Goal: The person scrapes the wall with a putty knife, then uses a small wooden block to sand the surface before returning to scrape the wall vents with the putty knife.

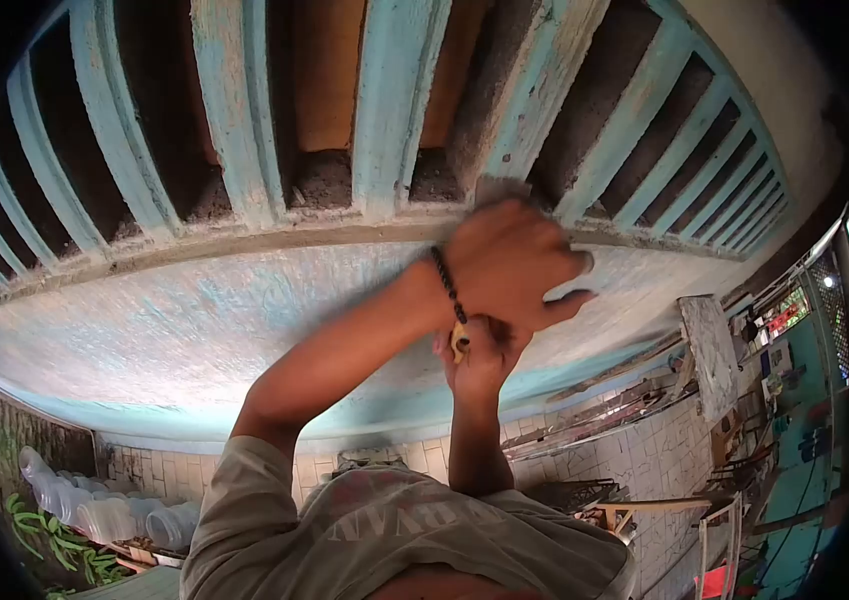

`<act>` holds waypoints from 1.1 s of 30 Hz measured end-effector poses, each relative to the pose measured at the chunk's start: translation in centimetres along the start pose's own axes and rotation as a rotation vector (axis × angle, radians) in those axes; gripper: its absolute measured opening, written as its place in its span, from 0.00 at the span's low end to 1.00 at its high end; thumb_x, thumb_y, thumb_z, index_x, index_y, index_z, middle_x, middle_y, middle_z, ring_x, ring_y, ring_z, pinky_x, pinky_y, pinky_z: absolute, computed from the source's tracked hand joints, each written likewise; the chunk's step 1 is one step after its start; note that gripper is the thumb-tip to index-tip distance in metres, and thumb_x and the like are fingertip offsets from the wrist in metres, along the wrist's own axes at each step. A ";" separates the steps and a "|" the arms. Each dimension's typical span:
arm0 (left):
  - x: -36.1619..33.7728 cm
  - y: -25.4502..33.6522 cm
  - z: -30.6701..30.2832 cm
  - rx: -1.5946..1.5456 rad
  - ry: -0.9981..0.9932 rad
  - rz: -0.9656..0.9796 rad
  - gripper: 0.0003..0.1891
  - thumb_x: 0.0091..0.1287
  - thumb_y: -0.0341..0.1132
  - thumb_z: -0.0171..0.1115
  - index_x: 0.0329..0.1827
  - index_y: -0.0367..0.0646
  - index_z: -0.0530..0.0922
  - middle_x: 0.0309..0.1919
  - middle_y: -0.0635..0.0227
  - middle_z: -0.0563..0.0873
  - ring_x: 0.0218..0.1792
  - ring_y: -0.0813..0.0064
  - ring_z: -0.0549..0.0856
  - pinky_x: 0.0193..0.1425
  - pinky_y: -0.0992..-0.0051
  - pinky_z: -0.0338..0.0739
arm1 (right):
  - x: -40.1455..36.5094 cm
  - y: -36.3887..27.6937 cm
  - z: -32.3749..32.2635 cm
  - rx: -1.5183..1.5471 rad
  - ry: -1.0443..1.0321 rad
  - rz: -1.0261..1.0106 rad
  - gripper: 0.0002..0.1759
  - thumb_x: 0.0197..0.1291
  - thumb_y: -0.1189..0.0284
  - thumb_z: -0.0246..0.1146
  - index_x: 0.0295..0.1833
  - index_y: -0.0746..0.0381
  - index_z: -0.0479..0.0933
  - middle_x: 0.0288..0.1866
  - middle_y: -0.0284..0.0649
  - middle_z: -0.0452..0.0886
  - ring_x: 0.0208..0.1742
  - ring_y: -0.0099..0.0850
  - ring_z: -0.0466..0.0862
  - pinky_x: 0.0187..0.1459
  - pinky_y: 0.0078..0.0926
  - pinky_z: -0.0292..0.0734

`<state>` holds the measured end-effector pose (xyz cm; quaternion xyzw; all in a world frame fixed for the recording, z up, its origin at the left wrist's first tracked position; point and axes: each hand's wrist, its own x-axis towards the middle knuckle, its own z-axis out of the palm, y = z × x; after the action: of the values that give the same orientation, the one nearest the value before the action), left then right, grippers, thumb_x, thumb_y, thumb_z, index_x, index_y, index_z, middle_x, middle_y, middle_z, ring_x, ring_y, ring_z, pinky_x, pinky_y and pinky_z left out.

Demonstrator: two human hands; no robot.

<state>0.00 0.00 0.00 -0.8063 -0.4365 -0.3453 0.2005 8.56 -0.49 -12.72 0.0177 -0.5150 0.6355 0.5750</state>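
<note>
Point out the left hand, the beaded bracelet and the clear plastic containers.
Left hand (510, 262), head view: back of the hand.
Beaded bracelet (448, 282), head view: the dark beads.
Clear plastic containers (106, 522), head view: one container's side wall.

Left hand (514, 262), back showing, reaches across and partly hides the right hand (484, 358) (left elbow (272, 405) bent).

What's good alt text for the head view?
A person's left hand, with a beaded bracelet, is at the foot of weathered blue slats above a patchy painted wall. The right hand appears just below; what either holds is unclear.
</note>
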 end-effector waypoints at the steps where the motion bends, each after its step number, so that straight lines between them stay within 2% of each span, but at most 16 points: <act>1: -0.4 0.1 0.4 -0.002 -0.006 0.011 0.22 0.65 0.55 0.66 0.28 0.44 0.85 0.16 0.59 0.81 0.24 0.52 0.85 0.38 0.55 0.78 | -0.6 0.0 0.1 0.012 0.033 0.010 0.09 0.69 0.78 0.63 0.51 0.70 0.77 0.29 0.42 0.81 0.16 0.29 0.77 0.13 0.22 0.68; 5: -1.5 0.7 0.8 -0.020 -0.021 -0.029 0.21 0.65 0.54 0.66 0.26 0.44 0.83 0.15 0.61 0.80 0.21 0.53 0.83 0.34 0.57 0.77 | -1.9 -0.7 0.9 0.010 0.135 0.104 0.07 0.69 0.79 0.62 0.49 0.71 0.77 0.27 0.41 0.81 0.15 0.28 0.76 0.13 0.21 0.66; 11: -1.5 0.9 0.6 -0.124 -0.009 -0.049 0.21 0.64 0.53 0.67 0.25 0.44 0.82 0.13 0.60 0.79 0.21 0.52 0.83 0.31 0.57 0.77 | -2.3 -1.2 1.2 -0.007 0.134 0.125 0.08 0.69 0.79 0.62 0.50 0.72 0.77 0.28 0.42 0.80 0.16 0.27 0.76 0.13 0.20 0.65; 20: -1.4 0.8 1.1 -0.082 -0.024 -0.040 0.21 0.65 0.53 0.67 0.25 0.44 0.83 0.13 0.59 0.79 0.19 0.53 0.83 0.28 0.57 0.77 | -2.1 -1.5 1.0 -0.029 0.162 0.122 0.07 0.69 0.80 0.62 0.48 0.72 0.77 0.27 0.41 0.80 0.15 0.26 0.76 0.12 0.20 0.64; 23: -1.0 0.6 1.0 -0.071 0.007 -0.013 0.20 0.65 0.53 0.67 0.26 0.44 0.83 0.13 0.60 0.79 0.19 0.52 0.83 0.28 0.58 0.77 | -1.8 -1.0 0.2 -0.012 0.109 0.136 0.14 0.70 0.83 0.61 0.58 0.70 0.69 0.27 0.39 0.80 0.16 0.23 0.76 0.15 0.19 0.68; 26: -0.6 0.1 0.9 -0.049 0.064 0.045 0.20 0.65 0.53 0.67 0.26 0.45 0.84 0.13 0.60 0.79 0.20 0.53 0.83 0.29 0.58 0.77 | -1.1 0.1 -0.2 -0.070 0.076 0.003 0.14 0.69 0.84 0.59 0.58 0.70 0.69 0.27 0.39 0.80 0.16 0.23 0.76 0.15 0.19 0.68; 29: 0.2 0.2 0.1 -0.033 0.008 -0.014 0.20 0.64 0.52 0.67 0.26 0.45 0.84 0.14 0.60 0.79 0.21 0.53 0.83 0.31 0.58 0.77 | -0.3 -0.6 0.5 -0.006 0.088 0.056 0.14 0.68 0.84 0.59 0.58 0.70 0.69 0.27 0.39 0.80 0.16 0.23 0.76 0.15 0.19 0.67; 32: -0.1 0.2 0.4 -0.002 0.021 0.026 0.19 0.63 0.52 0.68 0.26 0.45 0.84 0.13 0.59 0.78 0.21 0.53 0.83 0.32 0.57 0.77 | -0.2 -0.8 1.1 -0.023 0.150 0.060 0.04 0.68 0.80 0.61 0.45 0.70 0.78 0.25 0.39 0.79 0.15 0.26 0.75 0.14 0.19 0.64; 33: -0.3 0.4 0.5 -0.022 0.030 0.012 0.19 0.63 0.52 0.68 0.26 0.45 0.84 0.13 0.60 0.78 0.21 0.53 0.83 0.32 0.58 0.76 | -0.5 -1.0 1.2 -0.002 0.151 0.073 0.04 0.68 0.80 0.61 0.45 0.70 0.78 0.25 0.40 0.79 0.15 0.26 0.75 0.13 0.19 0.64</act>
<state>0.39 -0.08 -0.61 -0.8057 -0.4246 -0.3610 0.2004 8.78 -1.86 -11.83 -0.0496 -0.4709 0.6549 0.5889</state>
